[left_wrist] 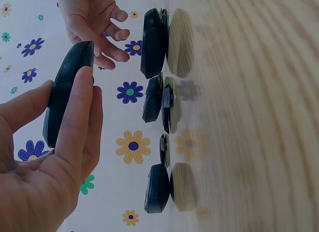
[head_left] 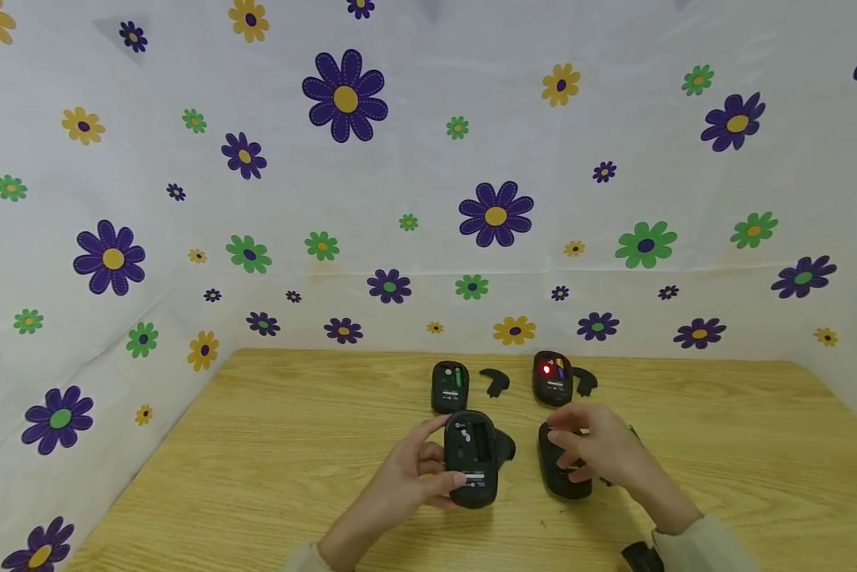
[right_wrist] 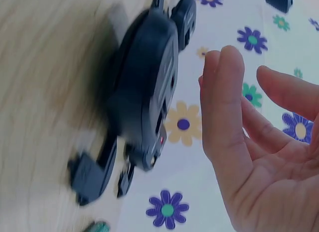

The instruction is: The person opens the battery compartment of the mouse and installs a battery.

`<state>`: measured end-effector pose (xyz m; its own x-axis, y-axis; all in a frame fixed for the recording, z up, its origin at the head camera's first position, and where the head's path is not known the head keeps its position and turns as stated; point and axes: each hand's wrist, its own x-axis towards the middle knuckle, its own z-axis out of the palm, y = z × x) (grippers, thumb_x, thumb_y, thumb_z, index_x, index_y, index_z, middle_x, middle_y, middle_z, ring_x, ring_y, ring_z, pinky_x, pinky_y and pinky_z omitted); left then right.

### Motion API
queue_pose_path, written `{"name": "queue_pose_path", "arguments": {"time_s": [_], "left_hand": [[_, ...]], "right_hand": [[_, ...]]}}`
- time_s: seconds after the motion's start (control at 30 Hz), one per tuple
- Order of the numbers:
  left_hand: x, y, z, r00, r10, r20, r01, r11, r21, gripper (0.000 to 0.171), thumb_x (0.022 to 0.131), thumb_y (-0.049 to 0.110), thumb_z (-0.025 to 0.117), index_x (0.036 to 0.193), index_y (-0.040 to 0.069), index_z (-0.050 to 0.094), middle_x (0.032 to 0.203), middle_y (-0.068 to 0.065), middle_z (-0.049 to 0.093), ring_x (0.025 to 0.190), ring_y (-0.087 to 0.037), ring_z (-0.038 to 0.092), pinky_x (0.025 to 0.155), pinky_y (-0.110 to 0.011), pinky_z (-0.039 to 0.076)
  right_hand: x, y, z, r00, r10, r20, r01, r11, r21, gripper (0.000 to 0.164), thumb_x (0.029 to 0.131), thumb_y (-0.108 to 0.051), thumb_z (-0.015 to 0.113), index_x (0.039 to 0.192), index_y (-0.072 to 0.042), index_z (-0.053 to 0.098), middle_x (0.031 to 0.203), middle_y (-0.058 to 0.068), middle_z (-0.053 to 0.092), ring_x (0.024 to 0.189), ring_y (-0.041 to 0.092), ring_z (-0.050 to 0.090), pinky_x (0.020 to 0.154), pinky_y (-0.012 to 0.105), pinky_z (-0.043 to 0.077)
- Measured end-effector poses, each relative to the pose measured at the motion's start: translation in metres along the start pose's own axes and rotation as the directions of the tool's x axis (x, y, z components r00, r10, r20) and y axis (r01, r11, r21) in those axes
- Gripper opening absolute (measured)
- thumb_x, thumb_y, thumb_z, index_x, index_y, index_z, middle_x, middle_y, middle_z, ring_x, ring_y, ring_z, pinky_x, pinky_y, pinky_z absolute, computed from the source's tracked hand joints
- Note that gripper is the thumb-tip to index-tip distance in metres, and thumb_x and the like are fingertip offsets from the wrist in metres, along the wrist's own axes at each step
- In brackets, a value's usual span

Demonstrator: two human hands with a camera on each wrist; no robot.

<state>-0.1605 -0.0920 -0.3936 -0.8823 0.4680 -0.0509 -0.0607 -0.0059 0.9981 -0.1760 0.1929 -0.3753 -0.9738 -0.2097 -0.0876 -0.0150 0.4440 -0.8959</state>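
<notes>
My left hand [head_left: 417, 473] grips a black computer mouse [head_left: 471, 496], its underside facing up with a dark slot showing. In the left wrist view the held mouse [left_wrist: 65, 100] appears edge-on between thumb and fingers, raised off the table. Over a second upturned mouse [head_left: 567, 483] hovers my right hand [head_left: 603, 449], its fingers loosely bent around nothing. The right wrist view shows a gap between those fingers [right_wrist: 224, 107] and the upturned mouse [right_wrist: 144, 77]. A curved black cover [head_left: 504, 447] peeks out behind the held mouse.
Farther back lie an upturned mouse with a green battery [head_left: 449, 387] and another with a red light [head_left: 553, 380]. Beside them rest curved black covers [head_left: 497, 383] [head_left: 585, 382]. A green-ended piece [right_wrist: 97, 227] lies near the right hand. A black object [head_left: 642, 558] sits by the right sleeve.
</notes>
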Motion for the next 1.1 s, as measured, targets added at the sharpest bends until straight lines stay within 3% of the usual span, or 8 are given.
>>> {"name": "queue_pose_path", "arguments": {"time_s": [0.23, 0.5, 1.1], "left_hand": [[0.003, -0.001, 0.006, 1.000, -0.008, 0.008, 0.008, 1.000, -0.010, 0.079, 0.089, -0.006, 0.069, 0.157, 0.003, 0.030, 0.103, -0.015, 0.066, 0.094, -0.025, 0.069, 0.072, -0.046, 0.064], [0.005, 0.000, 0.012, 1.000, 0.002, 0.015, -0.002, 1.000, -0.014, 0.079, 0.089, -0.008, 0.068, 0.158, 0.003, 0.030, 0.101, -0.015, 0.066, 0.093, -0.024, 0.068, 0.070, -0.043, 0.064], [0.004, 0.002, 0.011, 1.000, -0.010, 0.014, 0.011, 0.999, -0.031, 0.079, 0.090, -0.009, 0.067, 0.158, 0.004, 0.030, 0.102, -0.015, 0.066, 0.095, -0.025, 0.069, 0.070, -0.042, 0.064]], "right_hand": [[-0.001, 0.007, -0.022, 0.999, 0.034, -0.039, -0.035, 0.999, -0.034, 0.032, 0.100, -0.002, 0.059, 0.126, 0.017, 0.054, 0.107, 0.020, 0.065, 0.074, 0.025, 0.068, 0.061, 0.041, 0.064], [-0.002, 0.016, -0.046, 0.996, 0.045, -0.073, -0.055, 0.988, -0.143, 0.029, 0.101, -0.002, 0.057, 0.123, 0.016, 0.055, 0.107, 0.020, 0.064, 0.075, 0.023, 0.066, 0.063, 0.037, 0.063], [0.002, 0.040, -0.072, 0.994, 0.051, -0.093, -0.070, 0.973, -0.221, 0.027, 0.098, 0.001, 0.058, 0.117, 0.020, 0.054, 0.102, 0.025, 0.064, 0.074, 0.023, 0.065, 0.061, 0.040, 0.064]]}}
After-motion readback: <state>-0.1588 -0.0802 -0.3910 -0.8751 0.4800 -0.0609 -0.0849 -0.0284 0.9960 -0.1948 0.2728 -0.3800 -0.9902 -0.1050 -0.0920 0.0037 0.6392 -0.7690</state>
